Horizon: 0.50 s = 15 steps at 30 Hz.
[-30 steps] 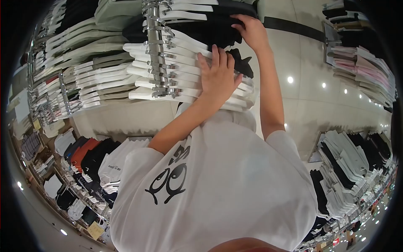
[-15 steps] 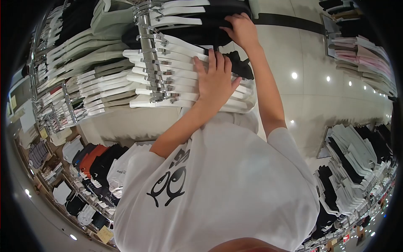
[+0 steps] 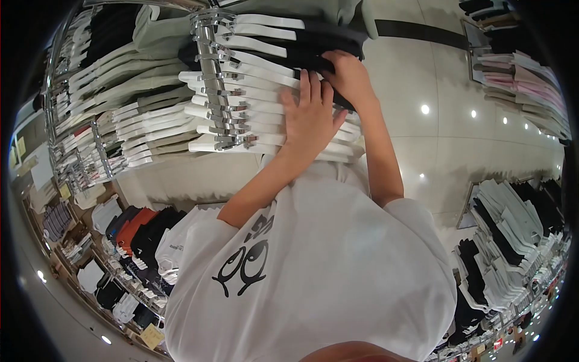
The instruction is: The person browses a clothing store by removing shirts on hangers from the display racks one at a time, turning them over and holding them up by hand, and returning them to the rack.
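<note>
White hangers (image 3: 265,90) hang in a close row on a chrome rail (image 3: 211,66) in front of me. My left hand (image 3: 307,114) lies over several of them, fingers spread and thumb out to the right. Just beyond it, my right hand (image 3: 350,78) has its fingers curled on the edge of a black garment (image 3: 310,57) hanging on the rail; part of the grip is hidden. More dark clothes hang behind it, and a grey-green garment (image 3: 301,9) is at the top.
To the left, another rack carries olive and pale clothes (image 3: 102,75). Pink and white garments (image 3: 518,81) hang at the far right, with grey and black ones (image 3: 506,223) below. Folded clothes (image 3: 136,229) lie lower left. Pale floor tiles (image 3: 410,78) stretch along the right.
My right hand has come down toward me, closer to my left hand, and the loose black fabric there has shifted. The left hand stays on the hangers.
</note>
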Tool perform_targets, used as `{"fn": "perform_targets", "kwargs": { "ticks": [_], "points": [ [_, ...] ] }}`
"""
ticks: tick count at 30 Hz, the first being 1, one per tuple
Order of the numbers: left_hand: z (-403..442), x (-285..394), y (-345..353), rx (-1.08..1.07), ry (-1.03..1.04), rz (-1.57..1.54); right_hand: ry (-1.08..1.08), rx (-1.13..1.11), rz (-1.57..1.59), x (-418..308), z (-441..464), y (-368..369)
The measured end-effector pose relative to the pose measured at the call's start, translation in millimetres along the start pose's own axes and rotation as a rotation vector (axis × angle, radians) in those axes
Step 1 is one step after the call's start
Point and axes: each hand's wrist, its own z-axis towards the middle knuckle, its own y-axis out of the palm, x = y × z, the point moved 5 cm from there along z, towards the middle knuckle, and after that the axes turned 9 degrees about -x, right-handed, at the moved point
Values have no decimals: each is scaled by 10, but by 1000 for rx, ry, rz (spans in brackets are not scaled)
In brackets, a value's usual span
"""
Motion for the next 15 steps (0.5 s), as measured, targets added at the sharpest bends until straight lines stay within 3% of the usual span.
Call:
{"fn": "perform_targets", "kwargs": {
  "ticks": [5,7,8,10,15],
  "points": [
    [58,-23,-44,-14,-20,-8,12,-52,221,20,-236,-98],
    [86,-32,-22,-38,-22,-15,-16,154,364,57,-255,-179],
    [92,-17,-26,-82,-36,-9,-13,154,358,8,-229,-248],
    [125,-12,-23,-129,-47,-1,-6,175,36,-86,-46,-379],
    [116,-29,28,-199,-68,-10,-88,168,-151,142,482,-501]
  ]
}}
